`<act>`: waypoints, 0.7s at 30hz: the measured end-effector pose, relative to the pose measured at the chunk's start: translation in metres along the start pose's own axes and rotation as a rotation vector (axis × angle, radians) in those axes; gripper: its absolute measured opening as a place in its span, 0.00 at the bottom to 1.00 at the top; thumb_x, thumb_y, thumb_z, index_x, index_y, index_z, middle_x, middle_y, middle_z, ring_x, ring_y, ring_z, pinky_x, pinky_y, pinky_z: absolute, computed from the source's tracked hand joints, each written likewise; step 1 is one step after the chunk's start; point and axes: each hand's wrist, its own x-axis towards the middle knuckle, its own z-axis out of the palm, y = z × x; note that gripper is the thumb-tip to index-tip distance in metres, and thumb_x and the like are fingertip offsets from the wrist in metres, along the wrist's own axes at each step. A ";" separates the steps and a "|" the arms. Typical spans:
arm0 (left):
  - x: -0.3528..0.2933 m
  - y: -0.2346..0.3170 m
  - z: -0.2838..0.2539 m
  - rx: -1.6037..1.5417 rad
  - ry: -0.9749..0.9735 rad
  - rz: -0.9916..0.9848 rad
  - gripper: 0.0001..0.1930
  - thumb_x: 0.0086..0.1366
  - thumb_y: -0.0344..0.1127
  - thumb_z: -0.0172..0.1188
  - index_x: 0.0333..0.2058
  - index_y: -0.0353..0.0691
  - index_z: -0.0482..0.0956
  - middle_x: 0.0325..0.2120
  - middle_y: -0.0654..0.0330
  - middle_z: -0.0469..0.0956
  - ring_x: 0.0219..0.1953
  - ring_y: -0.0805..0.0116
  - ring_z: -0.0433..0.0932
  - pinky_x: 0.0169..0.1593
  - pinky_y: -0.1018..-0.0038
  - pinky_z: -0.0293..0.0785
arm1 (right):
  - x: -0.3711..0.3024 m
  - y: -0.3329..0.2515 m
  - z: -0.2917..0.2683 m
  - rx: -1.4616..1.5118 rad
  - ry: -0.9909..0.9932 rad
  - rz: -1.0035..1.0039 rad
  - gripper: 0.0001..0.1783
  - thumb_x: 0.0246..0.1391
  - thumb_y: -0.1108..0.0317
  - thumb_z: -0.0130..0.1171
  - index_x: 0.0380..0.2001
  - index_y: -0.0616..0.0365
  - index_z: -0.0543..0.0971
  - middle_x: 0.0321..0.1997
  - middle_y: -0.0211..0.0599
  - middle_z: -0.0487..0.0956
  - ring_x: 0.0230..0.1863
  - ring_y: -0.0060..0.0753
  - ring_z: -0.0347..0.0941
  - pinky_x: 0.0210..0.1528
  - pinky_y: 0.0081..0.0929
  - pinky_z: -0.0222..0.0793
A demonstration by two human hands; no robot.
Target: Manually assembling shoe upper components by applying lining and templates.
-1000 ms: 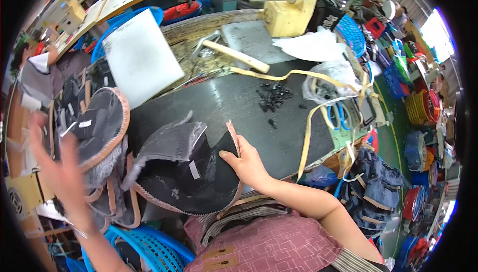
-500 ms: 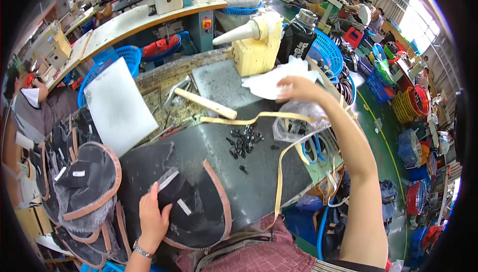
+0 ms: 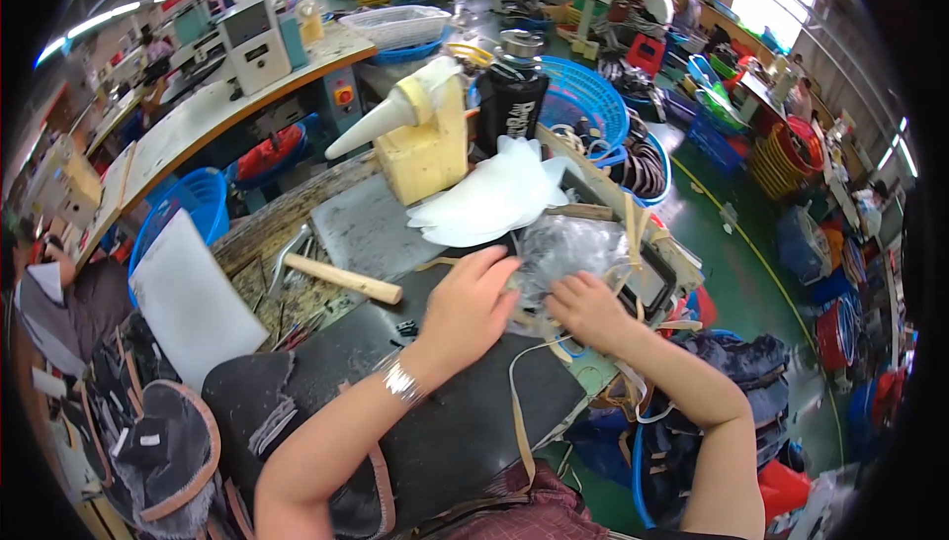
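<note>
A crumpled clear plastic bag [image 3: 571, 246] lies at the far right edge of the black work mat [image 3: 465, 411]. My right hand [image 3: 590, 309] is curled on the bag's lower edge. My left hand [image 3: 468, 305], with a metal bracelet at the wrist, reaches across the mat and grips the bag's left edge with its fingertips. A few small black parts [image 3: 407, 327] lie on the mat just left of my left hand. Tan straps [image 3: 518, 411] trail over the mat below my hands.
A wooden-handled hammer [image 3: 341, 278] lies left of my hands. Behind the bag are a stack of white sheets [image 3: 494, 199], a yellow block with a cone [image 3: 425, 144] and a blue basket [image 3: 583, 105]. Black tan-trimmed fabric pieces [image 3: 163, 441] and a white board [image 3: 193, 298] lie at left.
My left hand left the black fabric piece at the left and came over to the bag. My right hand stayed at the bag. The view swung right toward the bag.
</note>
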 end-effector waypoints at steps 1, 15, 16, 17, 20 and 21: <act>0.019 -0.011 0.028 -0.086 -0.075 -0.067 0.18 0.52 0.32 0.60 0.43 0.37 0.73 0.44 0.52 0.72 0.47 0.53 0.71 0.48 0.65 0.69 | 0.003 -0.003 -0.001 -0.014 0.209 -0.045 0.06 0.39 0.66 0.53 0.23 0.55 0.74 0.26 0.28 0.70 0.32 0.28 0.67 0.36 0.25 0.63; 0.070 -0.047 0.098 -0.278 -0.127 0.068 0.11 0.55 0.29 0.53 0.39 0.38 0.73 0.38 0.52 0.75 0.36 0.51 0.75 0.38 0.63 0.72 | -0.007 0.039 -0.053 0.797 0.456 0.832 0.12 0.42 0.73 0.55 0.34 0.58 0.76 0.33 0.43 0.76 0.37 0.46 0.73 0.38 0.35 0.68; 0.064 -0.046 0.108 -0.215 0.051 0.286 0.12 0.54 0.28 0.53 0.39 0.37 0.71 0.39 0.51 0.74 0.37 0.52 0.76 0.38 0.62 0.72 | 0.006 0.038 -0.059 0.809 0.451 0.829 0.12 0.42 0.73 0.55 0.34 0.58 0.76 0.33 0.43 0.76 0.37 0.46 0.73 0.38 0.35 0.68; 0.063 -0.045 0.106 -0.215 0.047 0.277 0.12 0.54 0.28 0.53 0.39 0.37 0.71 0.39 0.51 0.74 0.37 0.52 0.76 0.38 0.62 0.72 | 0.018 0.035 -0.064 0.784 0.497 0.705 0.11 0.44 0.73 0.53 0.34 0.59 0.76 0.31 0.42 0.75 0.34 0.44 0.72 0.36 0.34 0.68; 0.089 -0.055 0.089 0.231 -0.670 -0.167 0.28 0.48 0.33 0.57 0.51 0.40 0.66 0.54 0.50 0.64 0.52 0.52 0.68 0.51 0.62 0.69 | 0.000 0.024 -0.059 0.698 0.410 0.375 0.13 0.46 0.71 0.51 0.38 0.60 0.75 0.32 0.43 0.75 0.30 0.43 0.73 0.32 0.35 0.68; 0.086 -0.055 0.092 0.223 -0.670 -0.173 0.28 0.48 0.33 0.57 0.51 0.40 0.66 0.54 0.50 0.64 0.52 0.52 0.68 0.51 0.62 0.69 | -0.018 0.019 -0.056 0.620 0.285 0.198 0.17 0.47 0.70 0.52 0.43 0.59 0.73 0.35 0.44 0.75 0.28 0.43 0.74 0.30 0.35 0.69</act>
